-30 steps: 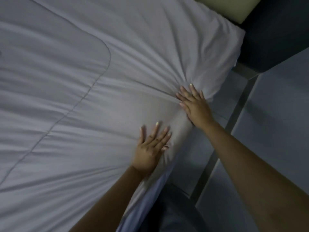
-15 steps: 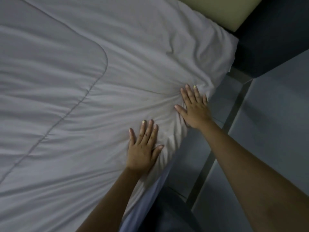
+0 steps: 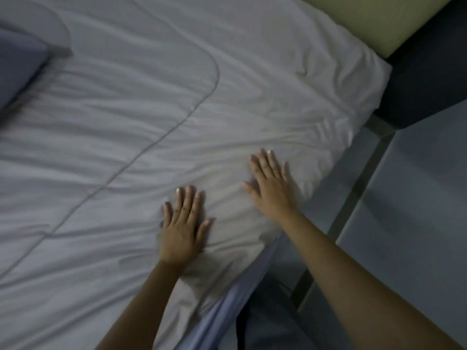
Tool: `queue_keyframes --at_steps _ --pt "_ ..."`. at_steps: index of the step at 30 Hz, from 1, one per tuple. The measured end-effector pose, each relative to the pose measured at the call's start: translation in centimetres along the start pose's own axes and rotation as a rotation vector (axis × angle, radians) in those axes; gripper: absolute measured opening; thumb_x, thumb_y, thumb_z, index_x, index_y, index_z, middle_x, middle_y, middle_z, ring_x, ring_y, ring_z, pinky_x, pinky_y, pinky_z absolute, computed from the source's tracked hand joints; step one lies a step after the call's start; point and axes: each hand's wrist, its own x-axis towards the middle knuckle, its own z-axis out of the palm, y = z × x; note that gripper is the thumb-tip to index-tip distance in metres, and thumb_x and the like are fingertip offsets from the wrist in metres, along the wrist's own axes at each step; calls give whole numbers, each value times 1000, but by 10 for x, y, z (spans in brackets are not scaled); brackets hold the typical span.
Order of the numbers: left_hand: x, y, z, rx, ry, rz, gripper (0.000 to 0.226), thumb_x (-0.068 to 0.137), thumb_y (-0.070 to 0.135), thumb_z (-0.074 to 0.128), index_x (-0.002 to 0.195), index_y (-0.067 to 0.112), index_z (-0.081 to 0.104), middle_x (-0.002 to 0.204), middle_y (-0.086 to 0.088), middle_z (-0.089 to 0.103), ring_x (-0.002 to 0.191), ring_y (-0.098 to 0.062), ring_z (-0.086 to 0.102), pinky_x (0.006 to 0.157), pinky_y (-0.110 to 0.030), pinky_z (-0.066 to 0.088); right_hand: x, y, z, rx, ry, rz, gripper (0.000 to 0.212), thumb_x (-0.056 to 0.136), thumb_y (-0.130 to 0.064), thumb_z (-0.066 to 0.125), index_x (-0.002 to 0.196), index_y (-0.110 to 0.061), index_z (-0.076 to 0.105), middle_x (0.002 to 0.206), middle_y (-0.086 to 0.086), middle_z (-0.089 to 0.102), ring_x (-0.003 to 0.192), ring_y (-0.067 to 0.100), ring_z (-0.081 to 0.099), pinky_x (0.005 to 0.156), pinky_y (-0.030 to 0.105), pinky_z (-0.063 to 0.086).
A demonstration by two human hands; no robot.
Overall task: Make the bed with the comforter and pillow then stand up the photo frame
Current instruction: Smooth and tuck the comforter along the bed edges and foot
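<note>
Both hands, left [image 3: 183, 224] and right [image 3: 271, 184], lie flat and released, smoothing the wrinkled white quilted comforter [image 3: 151, 122]; next, probably the grey-blue pillow [image 3: 17, 69] at ten o'clock.

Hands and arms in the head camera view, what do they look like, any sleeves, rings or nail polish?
Both forearms are bare, with no sleeves in view. The left hand and right hand have pale, light-coloured nails. No watch or bracelet shows; the picture is too dim and blurred to tell about rings.

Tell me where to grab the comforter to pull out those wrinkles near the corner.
Pinch the comforter along its hanging side edge, just beyond the right hand, coming from the floor side. The creases fan toward that corner, and the draped edge is loose to grip. The left hand lies flat.
</note>
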Motion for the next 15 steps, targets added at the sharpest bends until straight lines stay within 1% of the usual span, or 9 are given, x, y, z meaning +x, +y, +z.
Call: queue_keyframes --at_steps 2,5,7,9,11,12,13,15 --pt "-33 -24 -7 -10 10 -2 65 100 52 18 151 12 26 158 -9 23 147 -28 14 114 -53 14 -22 -45 18 12 -28 -37 73 89 -59 23 150 -21 27 159 4 18 148 26 13 117 54 11" --pt "-97 -62 -12 -42 20 0 70 98 56 22 152 11 21 159 -11 19 148 -30 12 116 -53 10 -58 -104 41 21 -20 -135 72 88 -61 28 150 -24 27 160 4 17 148 26 12 116 55 12" --pt "-148 -87 -11 -41 6 50 76 95 59 28 152 9 24 160 -13 17 148 -31 11 117 -53 8 -84 -124 56 -18 -27 -234 75 88 -66 30 151 -27 23 161 2 12 149 25 6 117 53 7" --pt "-196 -107 -5 28 -33 109 77 92 62 30 150 11 29 159 -14 19 148 -33 14 115 -58 14 -106 -129 66 -79 -13 -345 73 88 -67 32 151 -32 23 161 0 12 149 23 6 116 53 9" --pt "-226 -116 5 118 -88 130 66 96 59 25 149 21 31 158 -12 23 146 -33 18 110 -63 22 -117 -129 75 -120 9 -395 61 92 -60 34 148 -36 30 159 -3 20 148 22 14 115 54 15" --pt "-232 -117 9 150 -94 119 58 98 54 22 149 26 30 157 -10 25 146 -33 19 109 -64 22 -117 -129 78 -124 25 -403 53 95 -54 34 145 -37 36 157 -3 26 147 23 20 114 54 17" --pt "-232 -115 12 165 -80 106 52 101 49 19 148 29 29 156 -7 27 145 -33 20 108 -64 21 -114 -129 81 -119 47 -412 48 97 -48 34 142 -36 42 155 -3 32 144 24 26 113 53 20" --pt "-230 -107 12 126 -39 114 48 103 40 18 147 29 33 154 -2 32 144 -31 24 110 -63 18 -109 -129 82 -79 80 -451 44 100 -43 29 136 -31 51 149 -1 42 139 27 37 111 52 25"
